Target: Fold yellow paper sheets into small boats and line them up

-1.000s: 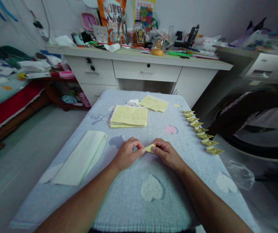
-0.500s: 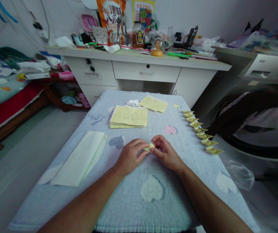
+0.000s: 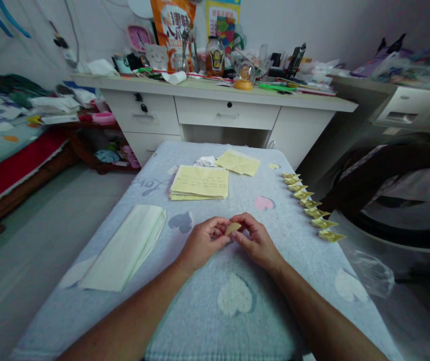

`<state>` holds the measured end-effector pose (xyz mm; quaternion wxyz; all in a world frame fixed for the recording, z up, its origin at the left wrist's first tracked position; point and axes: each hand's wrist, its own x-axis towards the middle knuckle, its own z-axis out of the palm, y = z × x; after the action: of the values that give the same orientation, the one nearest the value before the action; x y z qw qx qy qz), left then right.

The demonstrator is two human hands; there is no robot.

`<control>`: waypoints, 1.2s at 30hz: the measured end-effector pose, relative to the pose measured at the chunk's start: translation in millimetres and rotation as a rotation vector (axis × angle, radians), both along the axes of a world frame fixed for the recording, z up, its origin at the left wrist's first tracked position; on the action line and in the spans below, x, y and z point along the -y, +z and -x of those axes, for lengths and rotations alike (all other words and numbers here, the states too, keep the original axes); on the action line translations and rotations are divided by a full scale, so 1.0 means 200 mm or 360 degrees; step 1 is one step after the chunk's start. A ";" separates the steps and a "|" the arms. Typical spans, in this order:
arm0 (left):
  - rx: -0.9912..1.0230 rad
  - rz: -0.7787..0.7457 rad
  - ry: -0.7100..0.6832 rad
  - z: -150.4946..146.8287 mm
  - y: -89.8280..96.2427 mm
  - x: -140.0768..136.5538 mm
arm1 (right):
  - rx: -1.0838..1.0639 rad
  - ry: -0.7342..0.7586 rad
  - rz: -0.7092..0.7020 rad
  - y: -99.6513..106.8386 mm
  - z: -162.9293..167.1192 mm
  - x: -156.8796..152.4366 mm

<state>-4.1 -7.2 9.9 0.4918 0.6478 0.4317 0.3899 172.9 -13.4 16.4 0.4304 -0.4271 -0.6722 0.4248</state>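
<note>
Head view: over cloth-covered table (image 3: 200, 326), left of paper-boat row (image 3: 310, 203), with left hand (image 3: 203, 240) and right hand (image 3: 257, 239) narrowly pinched, holding folded yellow paper (image 3: 232, 228) between fingertips. Might tear from uneven tugging or unfold under loose grip.

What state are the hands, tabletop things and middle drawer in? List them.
Left hand: pinching the small paper
Right hand: likewise
Small paper: between both hands
Yellow paper shapes: folded, in a row
Yellow stack: piled, writing on top
Farther yellow paper: lying flat
White wad: crumpled
Pale sheet: folded
Middle drawer: shut
</note>
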 end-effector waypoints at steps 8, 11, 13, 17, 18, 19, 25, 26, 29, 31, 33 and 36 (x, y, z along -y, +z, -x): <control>0.0267 0.0235 -0.0008 0.01 -0.05 -0.02 | 0.0056 -0.0080 -0.0259 0.00 0.02 0.01; 0.0306 0.0283 -0.0012 0.00 -0.06 -0.02 | 0.0067 -0.0138 -0.0313 -0.01 0.03 0.01; 0.0341 0.0318 -0.0010 0.00 -0.06 -0.01 | 0.0115 -0.0134 -0.0390 -0.01 0.03 0.02; 0.0483 0.0413 0.0036 -0.02 -0.04 -0.02 | 0.0252 -0.0082 -0.0544 0.01 0.04 0.02; 0.0531 0.0441 0.0041 -0.02 -0.04 -0.02 | 0.0287 -0.0063 -0.0561 0.01 0.03 0.02; 0.0576 0.0463 0.0045 -0.01 -0.03 -0.02 | 0.0324 -0.0040 -0.0574 0.01 0.03 0.02; 0.0798 0.0555 -0.0022 0.01 -0.01 -0.02 | 0.0399 0.0051 -0.0639 0.02 0.03 0.03; 0.0823 0.0568 -0.0030 0.01 -0.01 -0.02 | 0.0394 0.0064 -0.0636 0.02 0.02 0.03; 0.0812 0.0555 0.0009 0.01 -0.01 -0.02 | 0.0330 0.0107 -0.0611 0.02 0.02 0.02; 0.0772 0.0524 0.0038 0.00 -0.02 -0.03 | 0.0250 0.0085 -0.0557 0.02 0.02 0.02; 0.0725 0.0496 0.0043 0.01 -0.03 -0.03 | 0.0195 0.0001 -0.0471 0.01 0.02 0.01; 0.0643 0.0471 0.0029 0.01 -0.03 -0.03 | 0.0174 -0.0108 -0.0324 0.00 0.02 0.00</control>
<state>-6.8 -1.0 4.2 0.6540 0.4738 0.3829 0.4485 169.7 -14.3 16.3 0.4484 -0.4263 -0.7195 0.3155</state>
